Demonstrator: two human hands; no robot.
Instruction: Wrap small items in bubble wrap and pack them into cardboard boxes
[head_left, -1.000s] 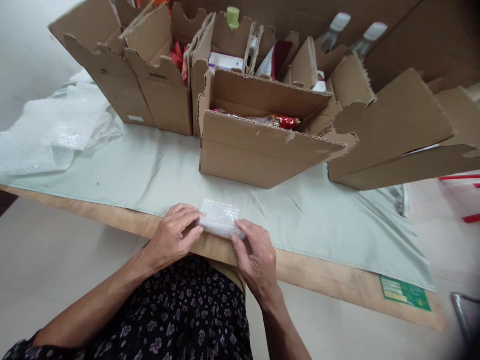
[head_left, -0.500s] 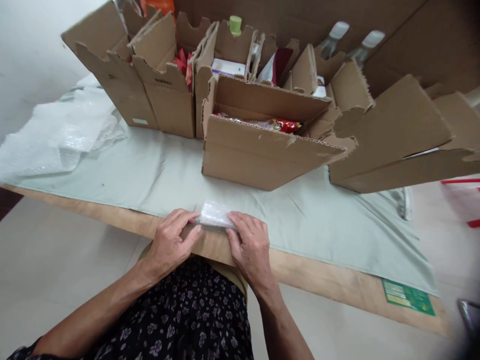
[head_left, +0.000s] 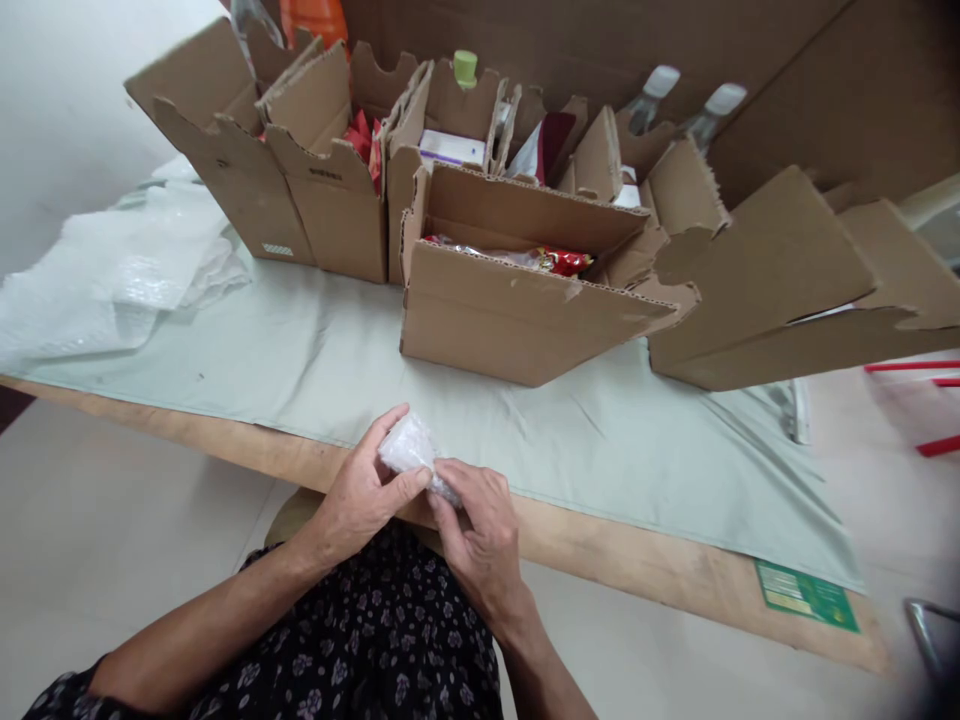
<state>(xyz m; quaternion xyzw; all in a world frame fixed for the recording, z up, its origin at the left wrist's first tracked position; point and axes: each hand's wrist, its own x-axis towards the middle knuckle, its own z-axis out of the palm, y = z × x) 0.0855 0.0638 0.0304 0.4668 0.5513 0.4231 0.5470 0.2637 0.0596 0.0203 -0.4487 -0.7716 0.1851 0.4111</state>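
Note:
A small bundle of clear bubble wrap (head_left: 409, 443) is held between my two hands near the table's front edge. What lies inside the wrap cannot be made out. My left hand (head_left: 373, 490) grips its left side, the thumb pressed across the front. On the lower right end, the fingers and thumb of my right hand (head_left: 477, 525) are closed round the wrap. The bundle is tilted, its right end lower. Behind it stands an open cardboard box (head_left: 517, 315) with red and clear packets inside.
More cardboard boxes (head_left: 337, 215) stand in a row behind, holding packets and bottles. Loose bubble wrap (head_left: 120, 265) lies at the left on the pale green cloth (head_left: 300, 345). A green card (head_left: 806, 595) is at the right edge.
The wrapped bundle has been lifted and turned from lying level to a tilt. My left hand has come further round it, and my right hand has moved down and left.

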